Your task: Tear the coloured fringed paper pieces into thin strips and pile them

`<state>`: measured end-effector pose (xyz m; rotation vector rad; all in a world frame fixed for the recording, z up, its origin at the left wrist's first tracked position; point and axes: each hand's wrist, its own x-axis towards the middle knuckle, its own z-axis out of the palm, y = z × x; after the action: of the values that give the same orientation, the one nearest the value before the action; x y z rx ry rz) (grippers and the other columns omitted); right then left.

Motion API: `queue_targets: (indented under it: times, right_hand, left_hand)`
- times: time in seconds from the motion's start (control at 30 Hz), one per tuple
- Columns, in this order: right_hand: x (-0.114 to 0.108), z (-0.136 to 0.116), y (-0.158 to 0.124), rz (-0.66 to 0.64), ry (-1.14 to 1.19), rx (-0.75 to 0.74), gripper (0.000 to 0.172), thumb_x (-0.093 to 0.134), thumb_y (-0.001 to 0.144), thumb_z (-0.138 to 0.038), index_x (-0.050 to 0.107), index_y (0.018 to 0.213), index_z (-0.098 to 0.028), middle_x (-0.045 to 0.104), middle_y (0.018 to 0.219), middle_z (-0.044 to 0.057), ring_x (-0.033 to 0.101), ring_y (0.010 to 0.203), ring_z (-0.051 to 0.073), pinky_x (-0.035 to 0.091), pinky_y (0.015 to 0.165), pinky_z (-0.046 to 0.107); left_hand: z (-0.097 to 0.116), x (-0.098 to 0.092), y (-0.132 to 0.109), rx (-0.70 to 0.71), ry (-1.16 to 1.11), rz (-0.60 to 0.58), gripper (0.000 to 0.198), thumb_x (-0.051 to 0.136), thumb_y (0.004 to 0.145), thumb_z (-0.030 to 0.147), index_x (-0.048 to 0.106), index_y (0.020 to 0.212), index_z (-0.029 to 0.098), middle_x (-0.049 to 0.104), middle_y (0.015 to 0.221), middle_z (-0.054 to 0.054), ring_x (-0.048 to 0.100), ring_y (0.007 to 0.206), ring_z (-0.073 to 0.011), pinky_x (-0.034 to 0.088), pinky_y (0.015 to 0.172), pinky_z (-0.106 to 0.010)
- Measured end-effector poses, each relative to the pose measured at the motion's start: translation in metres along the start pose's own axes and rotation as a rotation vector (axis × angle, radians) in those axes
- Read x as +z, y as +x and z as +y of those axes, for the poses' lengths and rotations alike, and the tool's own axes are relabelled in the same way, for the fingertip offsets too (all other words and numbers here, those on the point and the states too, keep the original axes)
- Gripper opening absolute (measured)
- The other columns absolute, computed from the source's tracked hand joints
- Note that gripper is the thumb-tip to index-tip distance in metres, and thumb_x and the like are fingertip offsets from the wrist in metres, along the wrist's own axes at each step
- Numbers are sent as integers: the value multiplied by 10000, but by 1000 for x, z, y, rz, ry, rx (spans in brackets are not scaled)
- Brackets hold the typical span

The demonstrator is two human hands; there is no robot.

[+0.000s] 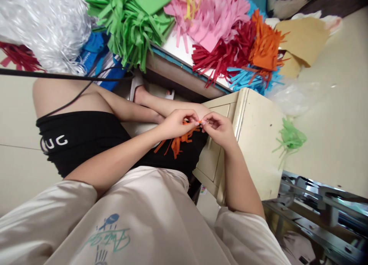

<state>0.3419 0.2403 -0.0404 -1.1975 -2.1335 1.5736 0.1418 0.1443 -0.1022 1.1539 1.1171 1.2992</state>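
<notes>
Over my lap, an orange fringed tassel (176,145) of cut strips hangs below my left hand (178,124). Thumb and fingertips of that hand pinch the tassel's narrow top end. Facing it, my right hand (220,129) has its fingers closed on the same thin orange end, and the fingertips of both hands nearly meet. Part of the tassel is hidden behind the left fingers. The black shorts (86,142) lie under the hanging strips.
Fringed bundles in green (135,27), pink (215,20), red (221,50), orange (263,46) and blue (244,79) lie ahead. White shiny strands (48,27) sit at left. A cream cabinet (255,142) stands right, with a light-green tassel (291,134) beyond. A black cable (71,76) crosses at left.
</notes>
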Motion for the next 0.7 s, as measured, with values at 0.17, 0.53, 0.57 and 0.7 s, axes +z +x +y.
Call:
queue_targets:
  times: [0.17,0.53,0.57,0.7]
  right_hand:
    - [-7,3,1,112,-25,-33,339,914,865,-505,688,853,-253,678,743,-5,615,608,146,516,582,303]
    - [7,-6,1,174,-67,-22,221,800,830,-399,648,823,-238,589,719,-25,481,642,130,421,605,299]
    - [5,-10,-1,191,-71,-36,224,799,841,-408,655,831,-237,588,716,-25,480,641,129,428,607,299]
    - [-36,-22,-21,406,-4,-118,349,828,891,-571,690,908,-251,702,822,7,614,664,150,548,649,307]
  left_hand:
    - [-1,-3,0,49,183,60,134,684,938,272,777,948,176,843,954,-63,774,912,-212,589,868,-314]
    - [-12,-12,-2,-69,109,63,432,814,920,608,841,972,180,865,997,-103,776,934,-267,611,920,-375]
    - [-16,-15,-2,-83,76,56,480,833,902,647,852,1009,180,873,1059,-116,784,1003,-288,613,975,-394]
    - [-45,-31,2,-179,-163,228,686,827,830,793,831,1144,183,850,1257,-140,764,1229,-341,588,1099,-426]
